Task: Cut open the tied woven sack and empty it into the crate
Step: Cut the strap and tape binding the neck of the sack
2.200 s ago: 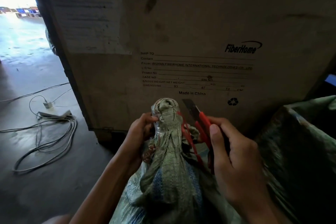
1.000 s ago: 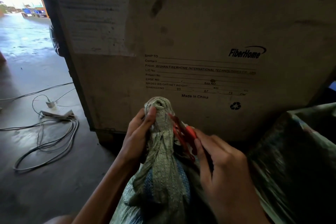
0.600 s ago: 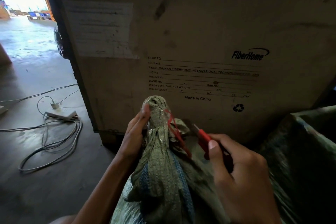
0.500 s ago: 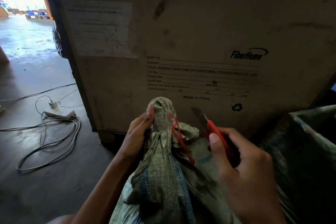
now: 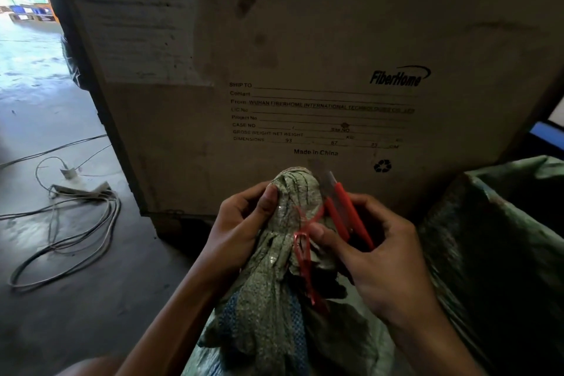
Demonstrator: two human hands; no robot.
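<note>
Plainly the cutting step: nearest, the woven sack point(image 5: 268, 299) stands upright, its neck bunched in the closed grip of the left hand point(image 5: 241, 229). The right hand point(image 5: 387, 268) grips a red utility knife point(image 5: 345, 210), blade beside the neck, above the red tie point(image 5: 305, 229). Next, I'd judge: slice that tie, sparing the thumb. Beyond stands a printed case point(image 5: 305, 40).

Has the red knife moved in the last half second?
Yes. Against the recycling mark on the plywood case, the red knife has shifted left; its blade is now up beside the sack neck, above the red tie.
</note>
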